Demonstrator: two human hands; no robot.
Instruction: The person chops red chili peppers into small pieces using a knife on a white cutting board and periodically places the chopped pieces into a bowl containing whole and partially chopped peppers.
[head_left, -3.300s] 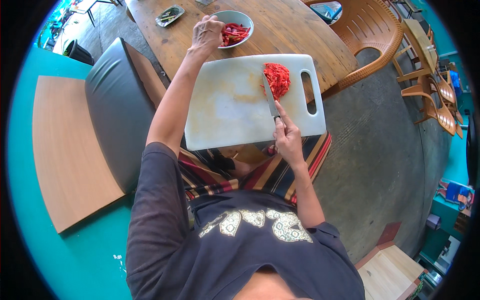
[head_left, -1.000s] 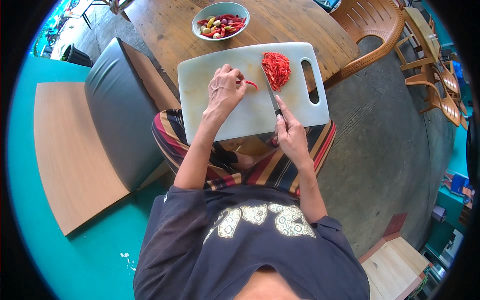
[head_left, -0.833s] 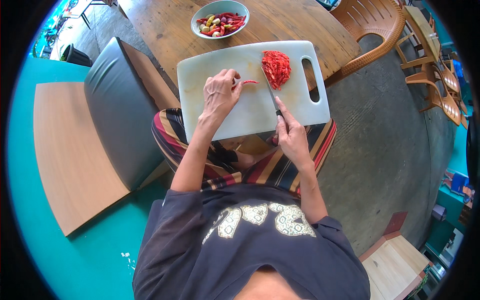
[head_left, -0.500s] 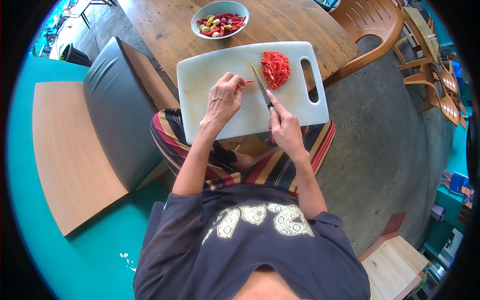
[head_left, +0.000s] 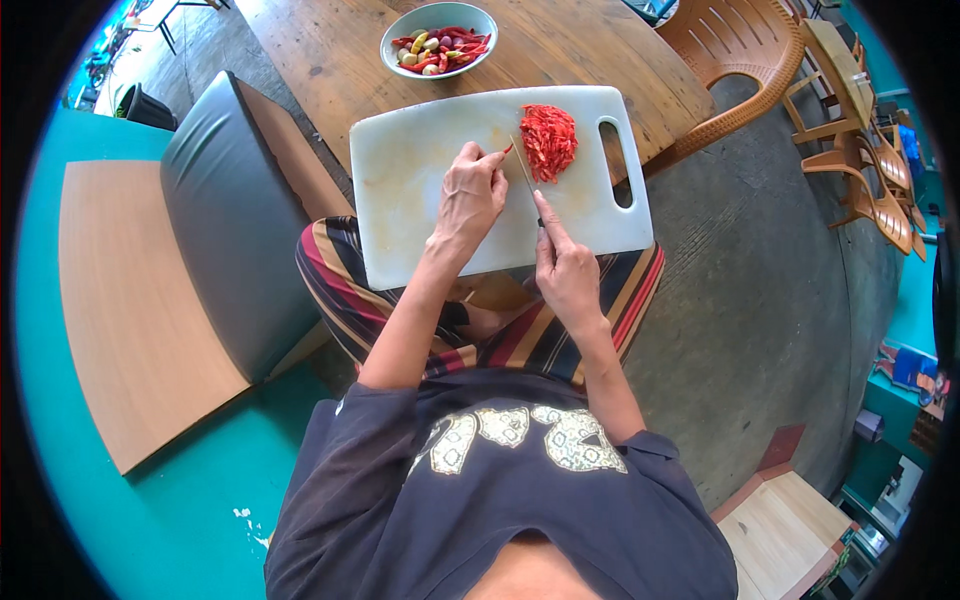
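Wooden table (head_left: 600, 70) and orange chair (head_left: 735, 50) stand beyond a white board (head_left: 400, 170), which lies over the person's striped trousers (head_left: 330, 265). Moments ago the left hand (head_left: 470, 195) was over at the bowl (head_left: 440, 15); now it's above the board, pinching a red chilli (head_left: 508, 148) whose end pokes out rightward. In the right hand's (head_left: 570, 275) grip, forefinger stretched forward, the knife (head_left: 524, 166) has just swung from showing its flat to almost edge-on, its tip right by that end; whether they touch, I can't tell. To my eye, the fetching is done and slicing of this one is only starting. Just right of the blade, the pile (head_left: 548, 143) of red shreds looks unchanged, and more chillies wait in the bowl on the table. As for writing, the dark shirt (head_left: 500, 520) carries a big pale patterned print (head_left: 578, 440); on knife, board or bowl I make out no label
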